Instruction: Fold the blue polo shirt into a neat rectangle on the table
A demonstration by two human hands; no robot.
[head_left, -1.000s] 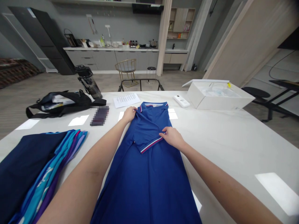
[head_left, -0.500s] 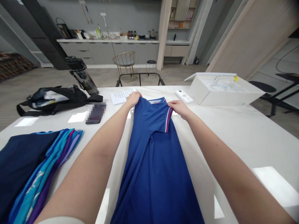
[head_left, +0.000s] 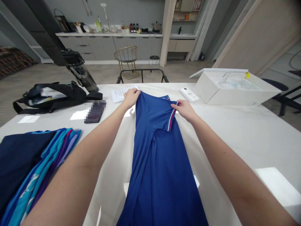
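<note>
A blue short-sleeved shirt (head_left: pixel 164 157) with white and red trim on its sleeve lies lengthwise along the white table, partly folded over. At its far left corner, near the shoulder, my left hand (head_left: pixel 131 97) pinches the fabric. My right hand (head_left: pixel 184 110) grips the striped sleeve edge on the other side. Between both hands the cloth is drawn fairly taut. The collar is mostly hidden behind the folded upper part. To the left rests a stack of folded clothes (head_left: pixel 21 153) in navy, turquoise and purple.
On the table (head_left: pixel 235 135) are a black bag (head_left: pixel 56 94), a dark bottle (head_left: pixel 82 72), a phone (head_left: pixel 96 111), a printed sheet (head_left: pixel 117 95), a white device (head_left: pixel 189 95) and an open white box (head_left: pixel 225 91). A gold-framed chair (head_left: pixel 125 55) stands beyond.
My left hand has drawn the shoulder fabric outward, and my right hand has shifted slightly right with the sleeve. More of the collar is now covered. The view has tilted down a little.
</note>
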